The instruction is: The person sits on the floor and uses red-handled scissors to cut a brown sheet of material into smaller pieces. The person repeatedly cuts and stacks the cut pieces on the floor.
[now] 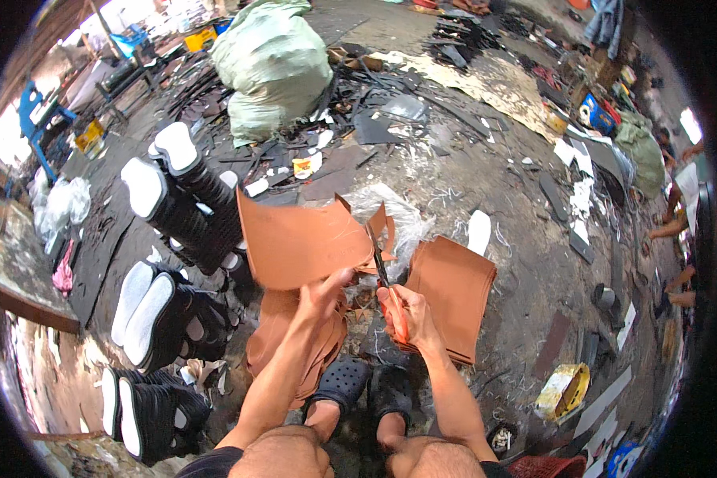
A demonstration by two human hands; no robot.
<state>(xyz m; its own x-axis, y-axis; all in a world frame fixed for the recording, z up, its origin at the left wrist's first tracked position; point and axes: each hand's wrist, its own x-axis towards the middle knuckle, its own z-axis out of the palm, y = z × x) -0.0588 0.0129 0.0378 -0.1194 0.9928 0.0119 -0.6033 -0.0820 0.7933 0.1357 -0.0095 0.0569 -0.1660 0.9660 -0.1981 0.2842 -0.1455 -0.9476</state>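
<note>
Littered concrete floor [526, 263], green sack [271, 64], daylight upper left

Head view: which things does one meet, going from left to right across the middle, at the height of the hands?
Stacks of black soles with white faces → left hand holding the brown sheet → scissors in the right hand → pile of brown sheets → yellow tape roll, lower down.

brown sheet [303, 243] held up, orange-handled scissors [386, 287] cutting its edge.
</note>
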